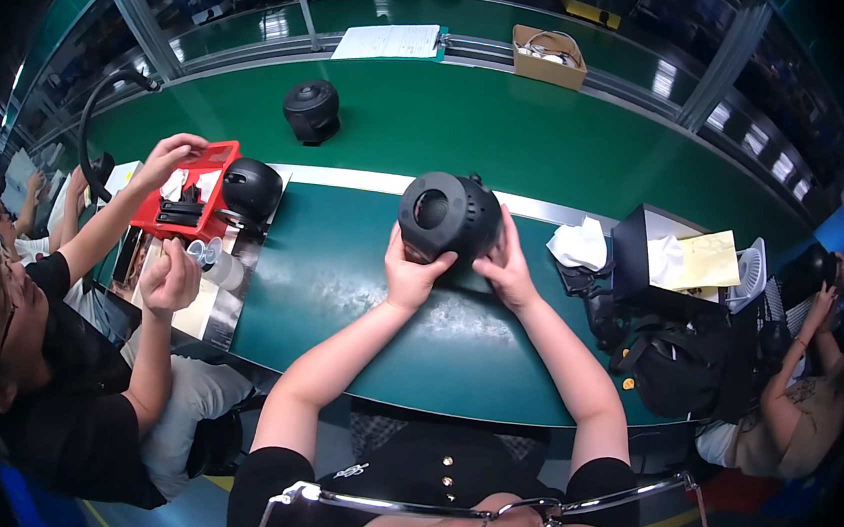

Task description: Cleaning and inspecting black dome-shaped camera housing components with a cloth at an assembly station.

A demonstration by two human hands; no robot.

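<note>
A round black ribbed housing (448, 216) with a circular opening facing me rests just above the green worktable (340, 286). My left hand (411, 273) grips its lower left side, thumb up against the shell. My right hand (508, 267) cups its right side. Both forearms come up from the lower edge.
A second black round unit (312, 110) sits on the green conveyor behind. A person on the left reaches into a red bin (193, 188) beside another black unit (251, 188). White cloth (578, 243), a black box (644, 253), a black bag (679, 361) and a cardboard box (548, 57) lie right and behind.
</note>
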